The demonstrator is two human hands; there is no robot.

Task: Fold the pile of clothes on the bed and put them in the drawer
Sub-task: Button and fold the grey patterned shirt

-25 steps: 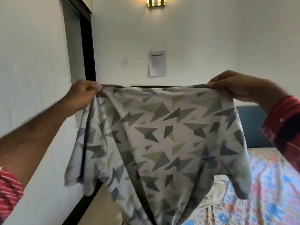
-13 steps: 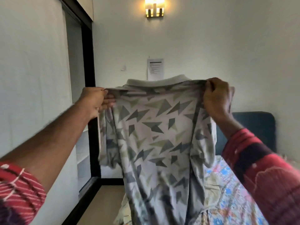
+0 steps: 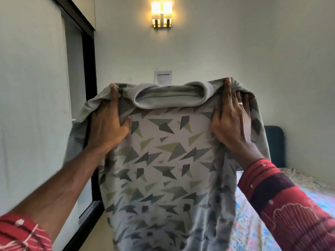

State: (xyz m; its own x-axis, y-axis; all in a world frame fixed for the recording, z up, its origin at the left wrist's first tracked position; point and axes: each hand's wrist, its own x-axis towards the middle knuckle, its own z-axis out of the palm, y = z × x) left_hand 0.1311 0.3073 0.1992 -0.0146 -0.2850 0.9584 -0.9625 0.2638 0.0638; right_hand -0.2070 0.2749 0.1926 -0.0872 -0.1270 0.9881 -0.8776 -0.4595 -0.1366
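A grey T-shirt (image 3: 163, 160) printed with dark and green triangles hangs in the air in front of me, its ribbed collar at the top. My left hand (image 3: 108, 122) grips its left shoulder, thumb on the near side and fingers behind the cloth. My right hand (image 3: 233, 116), with a ring on one finger, holds the right shoulder the same way. Both sleeves are turned back behind the shirt's body. The shirt's lower part hangs down over the bed (image 3: 253, 223) and hides the rest of the pile.
The bed with a flowered sheet lies at the lower right, with a dark teal headboard (image 3: 275, 145) against the far wall. A wardrobe with a dark frame (image 3: 89, 109) stands on the left. A lit wall lamp (image 3: 161, 14) and a paper notice (image 3: 163, 77) are on the far wall.
The shirt was held wide by its edge; both hands have moved in to the shoulders by the collar, and the sleeves have swung back behind the body.
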